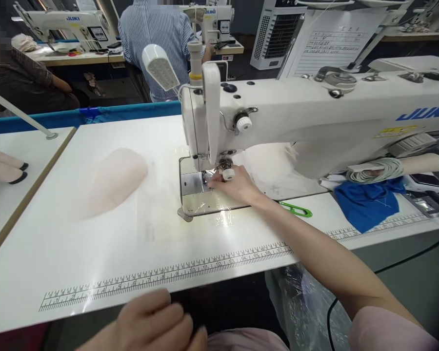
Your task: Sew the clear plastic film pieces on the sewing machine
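Fingers curled into a loose fist, my left hand (157, 321) is at the bottom of the view, in front of the table's front edge. Nothing sticks out of it. My right hand (237, 185) reaches under the head of a white sewing machine (278, 109). Its fingertips are pinched together beside the presser foot (205, 179), over the metal needle plate (192, 184); what they hold, if anything, is too small to make out. A smeared, pale pinkish oval patch (124, 175) shows on the white tabletop, left of the machine; whether it is fabric or a reflection, I cannot tell.
A green thread snipper (296, 209) lies right of my right wrist. Farther right are blue cloth (369, 200) and a coiled cord (375, 170). A printed ruler (168, 270) runs along the front edge. People (157, 44) sit behind at other machines. Someone's fingers (5, 165) rest at far left.
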